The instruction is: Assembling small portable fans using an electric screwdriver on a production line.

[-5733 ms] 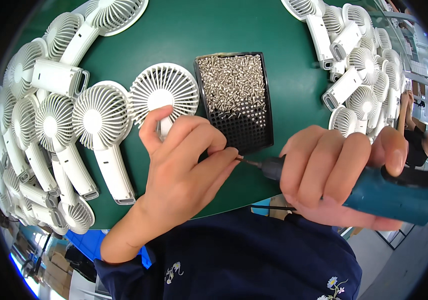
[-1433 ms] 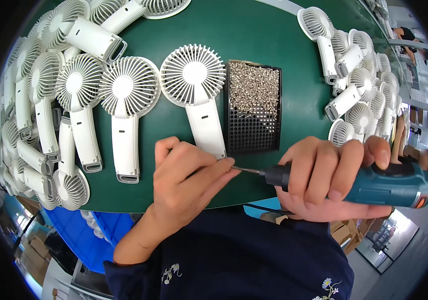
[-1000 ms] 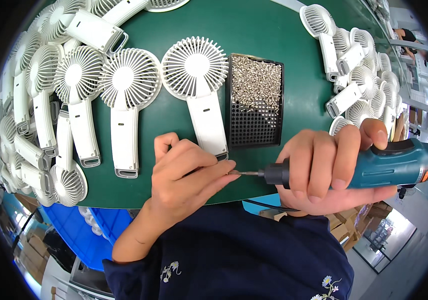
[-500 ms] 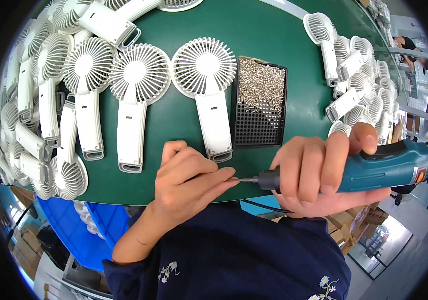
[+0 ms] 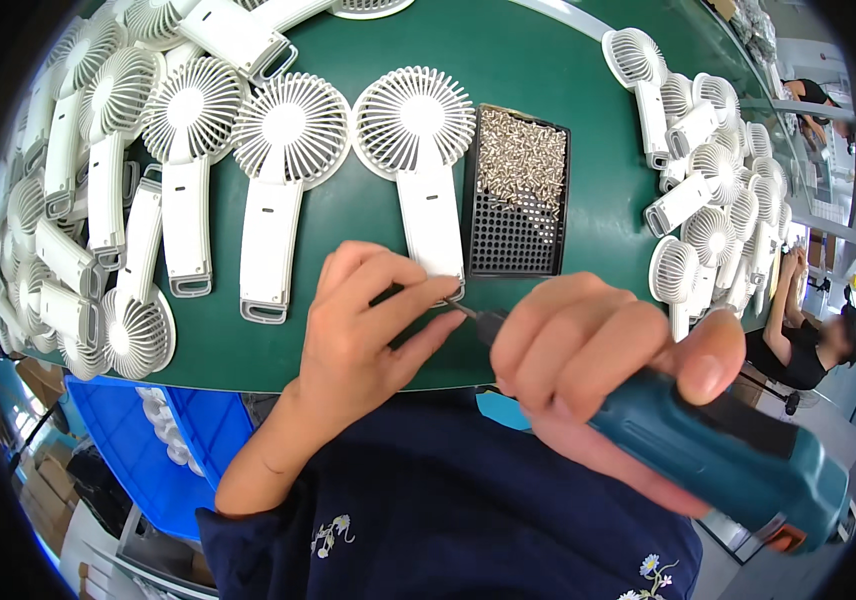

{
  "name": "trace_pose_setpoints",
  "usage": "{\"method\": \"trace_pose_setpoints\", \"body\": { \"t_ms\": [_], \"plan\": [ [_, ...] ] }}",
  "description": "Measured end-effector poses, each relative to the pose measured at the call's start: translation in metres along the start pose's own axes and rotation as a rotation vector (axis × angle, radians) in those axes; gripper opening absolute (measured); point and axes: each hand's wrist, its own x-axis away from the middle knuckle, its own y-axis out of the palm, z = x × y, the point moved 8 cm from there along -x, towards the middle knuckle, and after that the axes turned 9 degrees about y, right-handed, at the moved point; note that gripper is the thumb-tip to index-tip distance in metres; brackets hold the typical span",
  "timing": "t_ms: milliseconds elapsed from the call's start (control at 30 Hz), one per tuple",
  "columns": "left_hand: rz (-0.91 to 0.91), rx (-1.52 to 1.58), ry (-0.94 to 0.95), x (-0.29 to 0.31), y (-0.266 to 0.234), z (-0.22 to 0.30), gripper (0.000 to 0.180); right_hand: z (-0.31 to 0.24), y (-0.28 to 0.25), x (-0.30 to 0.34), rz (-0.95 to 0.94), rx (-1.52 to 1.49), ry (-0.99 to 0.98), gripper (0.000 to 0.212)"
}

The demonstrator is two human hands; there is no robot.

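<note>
The left hand (image 5: 353,325) hovers above the near edge of the desk (image 5: 588,70), its thumb and forefinger brought close about the tip of a thin metal bit (image 5: 461,308); whether these fingers pinch some small part there, I cannot tell. The remaining fingers of that hand are curled.

The right hand (image 5: 588,360), also over the near edge, has its fingers wrapped firmly around a teal and black electric screwdriver (image 5: 683,450). The tool slants, its bit pointing left toward the other hand and its rear end reaching down to the right, past the near edge.

Just beyond the left fingertips, a white handheld fan (image 5: 433,215) lies on the desk, its round grille toward the far edge and its handle toward the near one. Whether the fingers touch its lower end is unclear. To its left lies a second white fan (image 5: 268,230), pointing much the same way.

Just right of the nearer fan sits a black perforated tray (image 5: 513,245); silvery screws (image 5: 523,155) heap its far part, with some spread toward the near part.

More white fans (image 5: 108,190) crowd the left edge, overlapping one another, and another pile (image 5: 713,185) runs along the right edge. Below the near edge, on the left, is a blue bin (image 5: 133,455).
</note>
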Motion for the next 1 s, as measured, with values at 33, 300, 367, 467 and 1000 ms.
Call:
{"method": "trace_pose_setpoints", "body": {
  "t_ms": [33, 300, 367, 467, 1000],
  "plan": [
    [0.004, -0.005, -0.004, 0.0, -0.001, -0.002, 0.035, 0.002, 0.002, 0.0, -0.004, -0.005, 0.001, 0.07],
    [0.03, 0.06, -0.022, 0.004, 0.0, -0.011, 0.028, 0.019, -0.004, 0.005, -0.026, -0.014, 0.081, 0.085],
    [0.039, 0.094, -0.022, 0.006, 0.001, -0.013, 0.028, 0.023, -0.003, 0.004, -0.032, -0.016, 0.101, 0.086],
    [0.047, 0.103, -0.018, 0.007, 0.002, -0.014, 0.028, 0.024, 0.004, 0.003, -0.035, 0.011, 0.105, 0.086],
    [-0.03, 0.117, -0.129, -0.004, 0.003, -0.009, 0.034, -0.023, -0.015, -0.014, 0.103, -0.041, -0.112, 0.075]
  ]
}}
